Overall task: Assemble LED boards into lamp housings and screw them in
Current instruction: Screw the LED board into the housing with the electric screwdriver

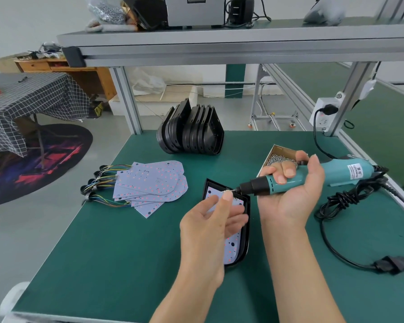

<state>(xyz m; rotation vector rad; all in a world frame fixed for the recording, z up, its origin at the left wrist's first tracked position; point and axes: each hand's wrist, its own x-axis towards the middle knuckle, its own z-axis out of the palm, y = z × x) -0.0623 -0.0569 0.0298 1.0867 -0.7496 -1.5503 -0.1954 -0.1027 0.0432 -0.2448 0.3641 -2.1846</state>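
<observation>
Reaching in over the green mat [103, 252], the left hand [210, 227] pinches what looks like a small screw between thumb and forefinger, right at the driver's bit, probably to seat it there before driving. Under that hand lies a lamp housing [245, 231] flat on the mat, an LED board [231, 250] already dropped inside it, so the work stays put while both hands are busy. The right hand [289, 192], palm up, wraps its fingers round the electric screwdriver [313, 176], held nearly level with the tip toward the left fingers. Just behind it sits the open box of screws [278, 157], within easy reach. Farther left, spare LED boards [149, 183] fan out with their wires, and empty housings [191, 129] stand stacked at the back.
</observation>
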